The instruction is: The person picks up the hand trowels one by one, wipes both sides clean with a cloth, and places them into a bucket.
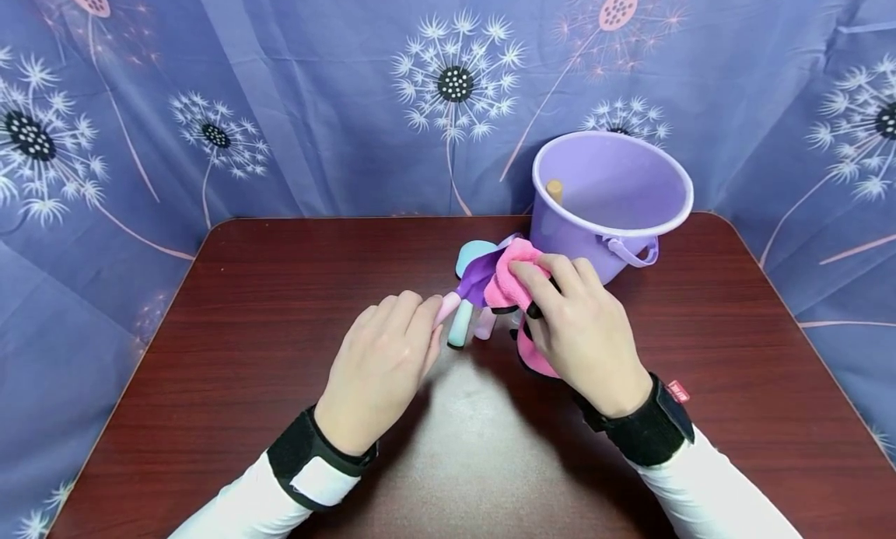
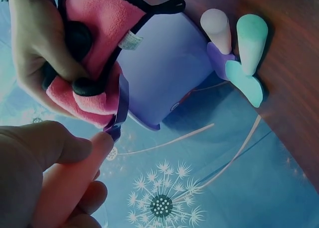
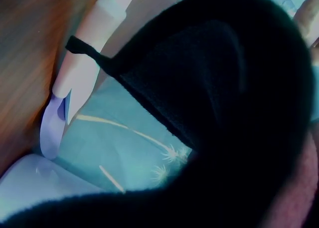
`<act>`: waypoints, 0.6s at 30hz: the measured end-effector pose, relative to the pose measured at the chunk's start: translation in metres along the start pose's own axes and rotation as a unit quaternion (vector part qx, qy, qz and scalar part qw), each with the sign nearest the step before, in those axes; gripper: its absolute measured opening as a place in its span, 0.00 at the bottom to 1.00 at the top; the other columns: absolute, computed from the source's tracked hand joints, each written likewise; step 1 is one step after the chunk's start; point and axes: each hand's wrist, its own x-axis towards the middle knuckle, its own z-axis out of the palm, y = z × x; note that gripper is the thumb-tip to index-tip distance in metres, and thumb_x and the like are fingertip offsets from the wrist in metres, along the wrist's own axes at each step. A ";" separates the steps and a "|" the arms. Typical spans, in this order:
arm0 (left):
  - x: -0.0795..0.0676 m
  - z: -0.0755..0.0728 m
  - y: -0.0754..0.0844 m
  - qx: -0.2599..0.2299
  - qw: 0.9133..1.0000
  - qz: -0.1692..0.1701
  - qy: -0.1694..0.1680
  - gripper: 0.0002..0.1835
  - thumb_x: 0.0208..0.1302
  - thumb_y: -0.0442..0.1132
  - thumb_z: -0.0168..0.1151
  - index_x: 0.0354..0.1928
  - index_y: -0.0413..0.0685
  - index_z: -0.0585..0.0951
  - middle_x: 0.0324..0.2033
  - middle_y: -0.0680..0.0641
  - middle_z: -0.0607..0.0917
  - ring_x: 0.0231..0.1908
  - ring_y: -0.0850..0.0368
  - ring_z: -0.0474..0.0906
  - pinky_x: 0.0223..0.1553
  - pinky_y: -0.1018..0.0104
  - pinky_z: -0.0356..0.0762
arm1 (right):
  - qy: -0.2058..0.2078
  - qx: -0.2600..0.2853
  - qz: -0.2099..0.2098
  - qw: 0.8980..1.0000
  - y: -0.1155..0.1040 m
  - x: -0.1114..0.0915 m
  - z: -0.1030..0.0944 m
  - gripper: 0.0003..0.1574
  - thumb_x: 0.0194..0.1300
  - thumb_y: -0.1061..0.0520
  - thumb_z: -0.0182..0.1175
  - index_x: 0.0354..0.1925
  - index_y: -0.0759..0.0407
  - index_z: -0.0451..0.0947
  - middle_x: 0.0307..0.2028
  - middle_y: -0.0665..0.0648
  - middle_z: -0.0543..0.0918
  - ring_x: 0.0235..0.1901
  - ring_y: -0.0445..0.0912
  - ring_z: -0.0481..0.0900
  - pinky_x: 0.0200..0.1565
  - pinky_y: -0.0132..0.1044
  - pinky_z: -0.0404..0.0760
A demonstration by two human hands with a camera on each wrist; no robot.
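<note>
- Gripping a pink-handled purple tool (image 1: pixel 472 286): the left hand (image 1: pixel 383 351).
- Pinching a pink cloth (image 1: pixel 507 281) against it: the right hand (image 1: pixel 588 333).
- Standing far right on the table (image 1: pixel 280 313): a bucket (image 1: pixel 570 232), tool and cloth left of it.

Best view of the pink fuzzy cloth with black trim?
Left wrist: the pink fuzzy cloth with black trim shows its black loop and white label. Head: bunched, partly covered by the right hand. Right wrist: too close, mostly dark, with one pink patch.
</note>
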 end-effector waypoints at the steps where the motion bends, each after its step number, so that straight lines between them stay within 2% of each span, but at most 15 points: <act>1: 0.000 0.001 0.000 0.000 1.000 0.001 0.002 0.12 0.74 0.34 0.61 0.52 0.33 0.81 0.31 0.44 0.75 0.27 0.48 0.71 0.24 0.59 0.68 | -0.002 0.004 -0.004 1.000 -0.001 0.000 0.000 0.34 0.57 0.68 0.63 0.64 0.58 0.80 0.55 0.63 0.82 0.42 0.61 0.76 0.32 0.52 0.83; 8: 0.001 0.002 0.003 0.012 1.000 0.005 -0.003 0.13 0.75 0.35 0.62 0.54 0.33 0.81 0.32 0.44 0.76 0.27 0.49 0.71 0.25 0.61 0.67 | -0.015 0.034 -0.043 0.998 -0.008 0.002 0.002 0.34 0.56 0.67 0.62 0.64 0.58 0.80 0.57 0.63 0.82 0.41 0.60 0.75 0.36 0.49 0.82; 12: 0.000 0.002 0.002 0.015 1.000 0.005 -0.008 0.13 0.76 0.36 0.61 0.54 0.33 0.81 0.33 0.44 0.76 0.27 0.49 0.71 0.25 0.61 0.66 | -0.012 0.063 -0.058 0.996 -0.011 0.002 0.003 0.36 0.56 0.67 0.61 0.64 0.56 0.80 0.58 0.61 0.82 0.43 0.59 0.76 0.39 0.48 0.81; 18: 0.001 0.003 0.000 0.024 1.000 0.011 0.004 0.13 0.75 0.37 0.62 0.53 0.34 0.81 0.32 0.44 0.75 0.26 0.50 0.70 0.24 0.61 0.65 | 0.003 0.111 -0.088 0.990 -0.011 0.003 0.005 0.34 0.58 0.68 0.56 0.63 0.57 0.81 0.58 0.60 0.82 0.44 0.58 0.77 0.40 0.46 0.80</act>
